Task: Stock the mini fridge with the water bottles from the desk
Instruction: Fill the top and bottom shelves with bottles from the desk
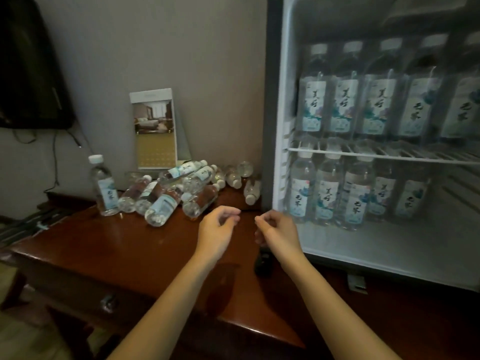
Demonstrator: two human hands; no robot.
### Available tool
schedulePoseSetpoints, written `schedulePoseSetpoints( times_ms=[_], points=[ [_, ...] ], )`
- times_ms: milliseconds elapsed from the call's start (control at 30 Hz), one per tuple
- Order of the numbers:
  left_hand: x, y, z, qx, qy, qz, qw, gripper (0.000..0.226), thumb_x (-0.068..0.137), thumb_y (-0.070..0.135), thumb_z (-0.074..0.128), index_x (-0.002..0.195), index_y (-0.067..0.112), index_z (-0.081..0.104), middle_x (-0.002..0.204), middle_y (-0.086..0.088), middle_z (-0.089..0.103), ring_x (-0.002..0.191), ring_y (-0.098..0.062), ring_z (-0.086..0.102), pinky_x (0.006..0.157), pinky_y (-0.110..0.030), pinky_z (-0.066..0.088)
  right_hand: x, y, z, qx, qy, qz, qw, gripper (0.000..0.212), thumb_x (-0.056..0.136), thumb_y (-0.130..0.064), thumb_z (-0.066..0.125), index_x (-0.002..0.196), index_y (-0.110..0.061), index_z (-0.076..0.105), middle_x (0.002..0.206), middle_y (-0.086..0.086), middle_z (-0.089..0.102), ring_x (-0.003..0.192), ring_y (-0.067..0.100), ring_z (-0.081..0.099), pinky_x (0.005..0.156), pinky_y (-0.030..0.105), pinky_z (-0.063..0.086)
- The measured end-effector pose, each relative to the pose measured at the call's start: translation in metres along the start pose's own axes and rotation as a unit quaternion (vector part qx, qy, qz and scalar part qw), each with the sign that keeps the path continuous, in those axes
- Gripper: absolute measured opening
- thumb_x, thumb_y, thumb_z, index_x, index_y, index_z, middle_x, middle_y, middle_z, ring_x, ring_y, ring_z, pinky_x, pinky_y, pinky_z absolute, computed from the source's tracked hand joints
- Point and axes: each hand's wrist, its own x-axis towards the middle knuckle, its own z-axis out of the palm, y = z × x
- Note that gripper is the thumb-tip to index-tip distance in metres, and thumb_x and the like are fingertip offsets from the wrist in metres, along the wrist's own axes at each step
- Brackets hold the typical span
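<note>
**Two empty hands, poised between pile and fridge**

Head view: my left hand (219, 229) and right hand (278, 231) hover side by side over the desk (117, 242). The fingers of both are loosely curled, with nothing in either. The mini fridge (281, 100) stands open on the right. Its upper shelf (389, 156) carries a full row of bottles. The lower row (337, 193) stands toward the back, leaving bare floor in front.

On the desk, a heap of water bottles (166, 196) lies sideways near the wall. One upright bottle (102, 185) stands at its left, and a loose bottle (252, 190) lies just beside the fridge frame.

I judge I'm between loads, about to fetch. The next move calls for reaching the left hand to the nearest lying bottle, wrapping it round the middle, and standing it in that free front space. Round bottles may roll once the heap is disturbed.
</note>
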Motion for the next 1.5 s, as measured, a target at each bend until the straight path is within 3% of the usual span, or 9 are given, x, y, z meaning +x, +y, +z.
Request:
schedulePoseSetpoints(
  times_ms=[200,433,767,933,1000,1067,1167,1400,1500],
  points=[
    [0.034,-0.051,-0.054,0.078,0.076,-0.071,0.992,0.021,0.086,0.001,0.054,0.097,0.019,0.060,0.094,-0.001,0.064,0.092,-0.028,0.063,0.078,-0.036,0.047,0.017,0.014,0.067,-0.046,-0.079,0.030,0.995,0.020,0.091,-0.015,0.054,0.072,-0.019,0.059,0.065,0.000,0.062,0.055,0.011,0.058,0.050,0.020,0.048],
    [0.089,-0.088,-0.050,0.218,0.111,-0.094,0.965,0.052,0.084,0.024,0.064,0.132,0.019,0.044,0.134,-0.013,0.036,0.120,-0.032,0.045,0.099,-0.038,0.039,0.064,0.035,0.126,-0.057,-0.067,0.088,0.992,0.015,0.087,-0.015,0.055,0.092,-0.025,0.065,0.099,0.004,0.070,0.095,0.022,0.065,0.089,0.038,0.052],
    [0.131,-0.113,-0.044,0.452,0.085,-0.027,0.888,0.055,0.079,0.044,0.064,0.124,0.025,0.039,0.111,-0.010,0.059,0.105,-0.030,0.055,0.078,-0.038,0.049,0.105,0.056,0.130,0.054,0.001,0.108,0.993,0.024,0.090,-0.015,0.055,0.112,-0.025,0.058,0.099,0.000,0.064,0.089,0.016,0.063,0.086,0.036,0.053],
    [0.123,-0.103,-0.046,0.355,0.107,-0.140,0.918,0.062,0.077,0.060,0.052,0.120,0.017,0.046,0.105,-0.009,0.063,0.101,-0.033,0.059,0.073,-0.034,0.040,0.100,0.053,0.129,0.113,-0.013,0.137,0.984,0.034,0.094,-0.016,0.050,0.129,-0.017,0.049,0.107,0.005,0.062,0.091,0.016,0.062,0.088,0.033,0.053],
    [0.121,-0.101,-0.048,0.183,0.103,-0.202,0.957,0.058,0.072,0.060,0.052,0.106,0.012,0.055,0.101,-0.008,0.066,0.092,-0.030,0.062,0.072,-0.033,0.045,0.093,0.045,0.129,0.179,-0.056,0.163,0.969,0.040,0.098,-0.017,0.045,0.137,-0.014,0.041,0.116,0.008,0.059,0.095,0.016,0.061,0.086,0.027,0.050],
    [0.113,-0.094,-0.047,-0.002,0.064,-0.231,0.971,0.049,0.075,0.054,0.051,0.093,0.010,0.063,0.084,-0.009,0.070,0.070,-0.023,0.065,0.059,-0.028,0.047,0.088,0.039,0.131,0.258,-0.101,0.166,0.946,0.039,0.100,-0.021,0.042,0.138,-0.018,0.038,0.126,0.011,0.058,0.102,0.019,0.061,0.088,0.028,0.050],
    [0.100,-0.085,-0.039,-0.076,-0.040,-0.210,0.974,0.029,0.089,0.038,0.051,0.092,0.011,0.063,0.070,-0.006,0.066,0.055,-0.017,0.059,0.052,-0.024,0.041,0.085,0.040,0.134,0.351,-0.091,0.128,0.923,0.050,0.098,-0.019,0.046,0.142,-0.031,0.028,0.131,0.011,0.057,0.113,0.027,0.061,0.097,0.045,0.048],
    [0.093,-0.082,-0.041,-0.109,-0.139,-0.137,0.975,0.012,0.090,0.021,0.055,0.101,0.015,0.056,0.106,-0.014,0.065,0.093,-0.025,0.066,0.084,-0.036,0.053,0.085,0.040,0.109,0.385,-0.100,0.109,0.911,0.073,0.090,-0.007,0.057,0.145,-0.037,0.019,0.122,0.008,0.062,0.104,0.023,0.065,0.088,0.039,0.053],
    [0.091,-0.081,-0.043,-0.134,-0.152,-0.123,0.972,0.035,0.072,0.028,0.066,0.106,0.024,0.057,0.113,-0.007,0.063,0.097,-0.020,0.067,0.087,-0.032,0.053,0.085,0.039,0.110,0.398,-0.101,0.113,0.905,0.070,0.088,-0.003,0.058,0.142,-0.033,0.025,0.120,0.010,0.062,0.103,0.026,0.065,0.085,0.042,0.054]
  ],
)
